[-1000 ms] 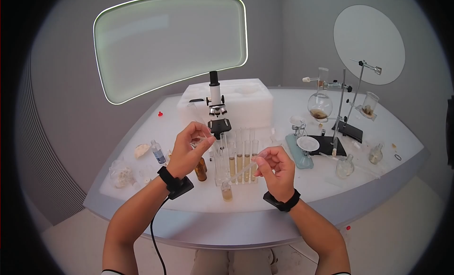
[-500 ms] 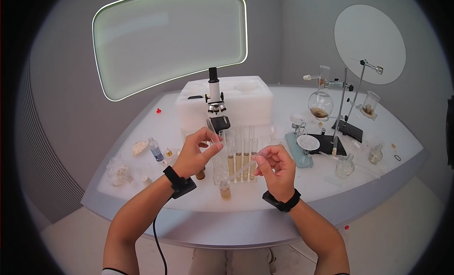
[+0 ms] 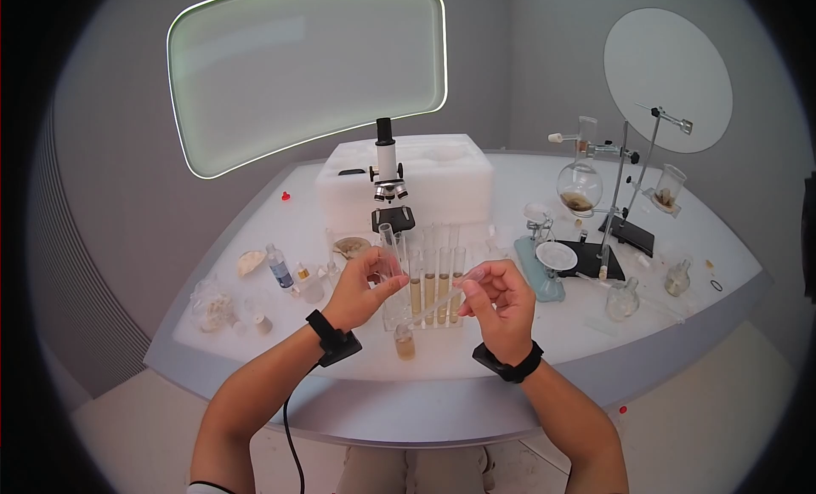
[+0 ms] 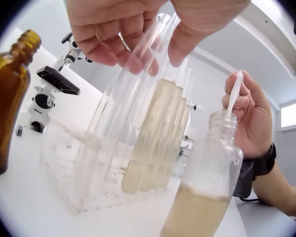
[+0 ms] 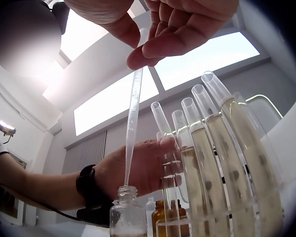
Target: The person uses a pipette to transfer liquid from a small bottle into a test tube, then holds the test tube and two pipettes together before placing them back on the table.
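Note:
My left hand [image 3: 359, 292] holds an empty clear test tube [image 4: 148, 42] near its top, between thumb and fingers. That tube stands, slightly tilted, at the left end of a clear test tube rack [image 4: 79, 195]. Several other tubes [image 5: 217, 143] in the rack contain cloudy yellowish liquid. My right hand [image 3: 501, 314] pinches the upper part of a plastic dropper [image 5: 133, 111], which slants down to the left. The dropper's tip reaches into the mouth of a small clear bottle [image 4: 202, 197], part filled with yellowish liquid, in front of the rack.
A brown glass bottle [image 4: 9, 94] stands left of the rack. Behind are a microscope [image 3: 388, 175] and a white foam block [image 3: 450, 184]. To the right stand a green balance [image 3: 540, 271], a clamped round flask [image 3: 580, 188] and small flasks [image 3: 623, 300]. A blue-labelled bottle [image 3: 278, 269] is at left.
My left hand has come down and to the right, bringing the test tube from a tilted position above into the rack. My right hand and the dropper have hardly moved.

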The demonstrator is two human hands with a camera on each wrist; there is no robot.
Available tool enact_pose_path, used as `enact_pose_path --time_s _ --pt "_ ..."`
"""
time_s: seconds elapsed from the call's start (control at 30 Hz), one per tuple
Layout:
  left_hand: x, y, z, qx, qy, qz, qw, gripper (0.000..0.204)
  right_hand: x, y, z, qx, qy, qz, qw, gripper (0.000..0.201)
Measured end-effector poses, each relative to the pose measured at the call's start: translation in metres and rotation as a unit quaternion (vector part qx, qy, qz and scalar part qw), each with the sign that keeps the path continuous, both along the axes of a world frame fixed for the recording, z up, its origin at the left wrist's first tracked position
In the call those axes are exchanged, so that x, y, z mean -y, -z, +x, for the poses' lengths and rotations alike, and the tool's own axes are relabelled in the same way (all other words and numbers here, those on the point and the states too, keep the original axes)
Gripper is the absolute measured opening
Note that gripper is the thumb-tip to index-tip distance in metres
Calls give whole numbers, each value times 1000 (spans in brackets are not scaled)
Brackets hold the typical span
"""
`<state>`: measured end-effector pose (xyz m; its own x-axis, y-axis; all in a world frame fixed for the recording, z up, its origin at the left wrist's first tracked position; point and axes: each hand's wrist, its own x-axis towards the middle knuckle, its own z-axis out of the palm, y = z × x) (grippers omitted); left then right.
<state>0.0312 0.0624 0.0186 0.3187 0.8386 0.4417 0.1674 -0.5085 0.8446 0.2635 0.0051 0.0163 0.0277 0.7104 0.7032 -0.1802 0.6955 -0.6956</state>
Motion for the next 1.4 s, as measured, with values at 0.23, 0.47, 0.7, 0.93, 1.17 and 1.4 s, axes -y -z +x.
enact_pose_path --time_s 0.23,0.47,0.7,0.93,1.17,1.4 --pt "1 20 -3 -59 -54 4 997 20 0 0 -2 -5 -1 1 1000 13" --pt "0 34 -4 -75 -47 -15 996 20 -2 3 -2 3 2 4 1000 14" --pt "5 29 -2 -97 -49 -29 994 20 -1 1 -1 3 -2 0 1000 14" --pt "3 20 -5 -78 -34 8 996 33 0 -1 -1 -5 0 7 1000 14" --pt "1 -27 4 -69 -36 16 997 41 -1 1 -1 -4 -3 10 1000 14" --pt "3 -47 13 -164 -52 24 985 26 -1 1 -1 -7 -6 6 1000 13"
